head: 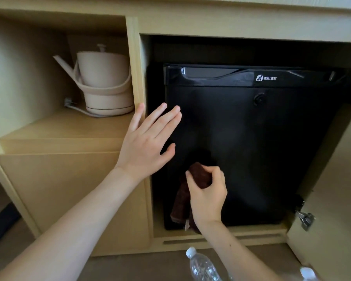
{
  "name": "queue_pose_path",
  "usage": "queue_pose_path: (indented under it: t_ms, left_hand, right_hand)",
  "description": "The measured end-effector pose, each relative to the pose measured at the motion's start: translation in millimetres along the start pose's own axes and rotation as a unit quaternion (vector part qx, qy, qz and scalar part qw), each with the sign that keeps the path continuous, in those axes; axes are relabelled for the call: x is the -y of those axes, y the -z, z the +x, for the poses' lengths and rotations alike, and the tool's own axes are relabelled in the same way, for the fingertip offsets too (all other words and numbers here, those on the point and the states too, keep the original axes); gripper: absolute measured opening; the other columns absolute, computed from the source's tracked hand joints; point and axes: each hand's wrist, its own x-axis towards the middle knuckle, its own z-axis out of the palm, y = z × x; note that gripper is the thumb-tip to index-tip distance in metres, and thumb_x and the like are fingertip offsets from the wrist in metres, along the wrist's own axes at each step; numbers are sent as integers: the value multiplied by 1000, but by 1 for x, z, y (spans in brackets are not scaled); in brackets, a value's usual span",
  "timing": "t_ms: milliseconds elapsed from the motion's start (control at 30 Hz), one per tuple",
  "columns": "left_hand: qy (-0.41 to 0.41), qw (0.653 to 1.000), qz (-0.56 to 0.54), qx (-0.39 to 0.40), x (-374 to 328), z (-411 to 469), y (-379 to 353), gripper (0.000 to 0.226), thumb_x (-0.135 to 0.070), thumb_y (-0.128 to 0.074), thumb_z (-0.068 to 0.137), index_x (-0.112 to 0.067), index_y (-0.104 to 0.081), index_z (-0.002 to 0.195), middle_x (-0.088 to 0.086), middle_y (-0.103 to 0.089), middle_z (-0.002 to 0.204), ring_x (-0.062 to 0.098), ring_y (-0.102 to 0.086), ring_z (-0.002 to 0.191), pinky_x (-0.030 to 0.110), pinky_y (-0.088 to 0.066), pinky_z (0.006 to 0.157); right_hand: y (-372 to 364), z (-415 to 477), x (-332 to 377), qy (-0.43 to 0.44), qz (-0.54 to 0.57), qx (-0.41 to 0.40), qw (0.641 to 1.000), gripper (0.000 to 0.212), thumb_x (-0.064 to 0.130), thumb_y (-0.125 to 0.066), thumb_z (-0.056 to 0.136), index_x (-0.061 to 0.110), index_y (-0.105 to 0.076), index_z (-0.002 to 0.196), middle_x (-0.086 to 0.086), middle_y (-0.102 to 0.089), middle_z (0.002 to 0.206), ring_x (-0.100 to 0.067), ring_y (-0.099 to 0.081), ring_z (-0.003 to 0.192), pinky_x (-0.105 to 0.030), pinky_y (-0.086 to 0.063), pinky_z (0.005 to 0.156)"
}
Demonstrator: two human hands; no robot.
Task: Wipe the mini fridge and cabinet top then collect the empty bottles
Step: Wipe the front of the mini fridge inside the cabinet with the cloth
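Cloth work sits low on the mini fridge (261, 149) door, centre-right of the frame: the right grip (208, 196) is clenched round a bunched brown cloth (198, 175) near the door's lower left. The left grip (148, 142) is released, fingers straight, at the door's left edge. Long overlapping strokes upward would likely serve best; bottles (203, 266) wait at the bottom edge.

Below the fridge (251, 138), one bottle (201, 266) is cut off by the bottom edge; a second bottle (308, 274) further right shows little beyond its cap. At the fridge's lower left, the right hand (207, 197) hides part of the cloth (179, 204).
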Motion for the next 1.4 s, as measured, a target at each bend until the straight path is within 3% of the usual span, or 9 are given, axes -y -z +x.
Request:
queue_pose_path:
  t_ms: [167,333,433,600,833,1033,1233,1333,1400]
  left_hand:
    - [-7,1000,14,-2,-1,1,0,60,-28,-63,90,-11,-48,145,2,-44,154,24,-36,145,52,-10,123]
    - [-19,999,25,-2,-6,-9,-6,58,-25,-64,91,-10,-49,145,4,-45,153,27,-35,145,52,-13,122]
    - [-48,998,25,9,-3,-14,-7,56,-25,-63,92,-8,-50,144,6,-45,153,28,-35,145,49,-16,123]
    - [-59,998,19,13,2,-15,-8,55,-27,-62,94,-8,-50,144,5,-44,153,28,-34,146,47,-16,123]
    - [-51,999,12,9,2,-15,-9,55,-25,-64,92,-10,-51,143,4,-45,153,27,-35,145,48,-17,123]
    - [-59,998,21,11,18,-5,2,57,-28,-65,92,-13,-50,145,0,-45,153,26,-35,145,47,-16,123]
    - [-57,998,19,6,23,-2,4,58,-28,-65,92,-15,-49,146,-2,-44,153,26,-35,145,45,-12,123]
    - [-59,998,21,4,23,-2,5,57,-28,-64,93,-14,-49,146,-2,-44,153,25,-35,145,46,-12,123]
    - [-58,998,22,4,24,-2,5,56,-28,-63,93,-14,-49,146,-1,-44,153,25,-35,145,48,-13,123]
  right_hand:
    - [-8,16,29,45,65,-71,994,22,16,-80,83,19,-60,94,2,-60,100,3,-59,91,-5,-44,77]
    - [-10,-13,-3,-60,54,-77,994,23,16,-80,83,20,-58,87,-3,-58,101,8,-58,86,-1,-42,72]
    - [-9,-9,-4,-59,46,-74,994,22,17,-80,83,18,-60,92,0,-58,102,11,-56,87,1,-41,71]
    - [-11,-2,6,-1,52,-47,998,23,18,-79,84,21,-60,96,7,-54,101,6,-57,94,-3,-44,76]
    - [-20,-21,-13,-27,32,-60,997,25,15,-80,83,26,-59,92,5,-54,102,9,-56,93,-1,-43,75]
    - [-36,-4,12,68,39,-59,995,23,17,-80,83,19,-65,100,17,-52,102,-6,-61,97,-12,-49,82]
    - [-36,-29,-9,-10,38,-66,997,24,15,-80,83,27,-64,96,15,-52,102,-1,-59,94,-15,-52,81]
    - [-39,-12,14,31,51,-53,997,22,16,-80,83,20,-65,98,11,-53,102,-1,-60,94,-8,-47,77]
    - [-40,0,25,64,39,-44,996,22,20,-80,84,20,-65,100,14,-52,101,-4,-61,93,-10,-48,77]
